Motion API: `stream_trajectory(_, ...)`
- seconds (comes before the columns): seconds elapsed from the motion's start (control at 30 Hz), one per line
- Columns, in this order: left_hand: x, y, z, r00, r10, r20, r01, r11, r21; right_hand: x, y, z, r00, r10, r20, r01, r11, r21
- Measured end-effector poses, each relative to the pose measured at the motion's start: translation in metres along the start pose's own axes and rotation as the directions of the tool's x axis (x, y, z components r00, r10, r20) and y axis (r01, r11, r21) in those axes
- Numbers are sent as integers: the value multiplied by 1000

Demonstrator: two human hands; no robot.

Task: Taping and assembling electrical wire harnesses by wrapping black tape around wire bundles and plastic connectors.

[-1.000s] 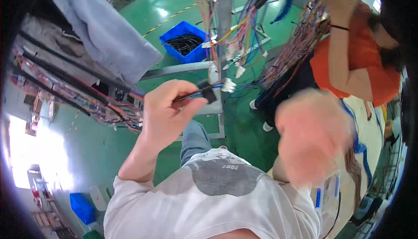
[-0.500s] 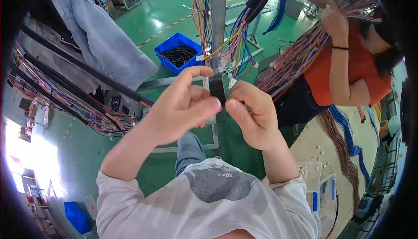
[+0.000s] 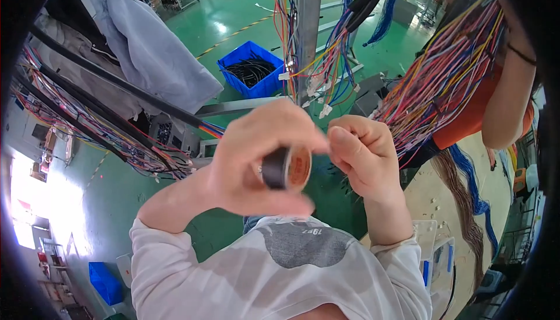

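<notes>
A roll of black tape (image 3: 274, 169) with a brown cardboard core sits in my left hand (image 3: 233, 154), in front of my chest. My left thumb and index finger stretch out past the roll, while the other fingers, partly hidden, keep it against the palm. Motion blurs this hand. My right hand (image 3: 367, 156) is closed in a pinch just right of the left fingertips. Whatever lies between its thumb and finger is too small to tell. Beyond the hands hang coloured wires with white connectors (image 3: 325, 110), beside a metal post (image 3: 308, 22).
Black-sleeved wire bundles (image 3: 111, 139) run along the left, below a hanging grey garment (image 3: 146, 46). A blue bin (image 3: 256, 89) of black pieces stands on the floor. At right, a co-worker in orange (image 3: 466, 127) is behind a thick wire bundle (image 3: 449, 69); a table (image 3: 426, 194) holds more wires.
My left hand has turned, so the tape roll now shows its core and sits lower. My right hand has shifted slightly right. The co-worker's wire bundle has swung nearer, covering more of them.
</notes>
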State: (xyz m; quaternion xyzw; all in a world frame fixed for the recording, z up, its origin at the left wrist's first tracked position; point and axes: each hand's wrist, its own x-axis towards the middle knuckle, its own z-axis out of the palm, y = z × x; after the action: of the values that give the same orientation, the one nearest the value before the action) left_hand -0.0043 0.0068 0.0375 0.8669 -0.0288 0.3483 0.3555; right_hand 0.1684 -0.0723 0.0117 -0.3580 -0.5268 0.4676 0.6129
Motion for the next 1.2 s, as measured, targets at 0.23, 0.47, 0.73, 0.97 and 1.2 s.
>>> stream_trajectory(0.23, 1, 9, 18, 858, -513, -2, 496, 831, -250, 0, -5, -4, 996, -57, 65, 65, 990, -128)
stream_trajectory(0.47, 2, 6, 25, 976, 49, -211, 40, 917, 398, -3, -1, -5, 993, -86, 82, 90, 995, -38)
stream_trajectory(0.73, -1, 19, 27, 999, 50, -4, -41, 870, 491, -1, 12, -7, 843, -477, 251, 538, 758, -369)
stream_trajectory(0.97, -7, 25, 25, 908, -419, -3, 394, 851, 347, -8, 12, 15, 775, -598, 207, 629, 697, -343)
stream_trajectory(1.2, -10, 42, 10, 710, -694, 123, 618, 530, -580, -1, 18, 32, 785, -602, 149, 620, 760, -194)
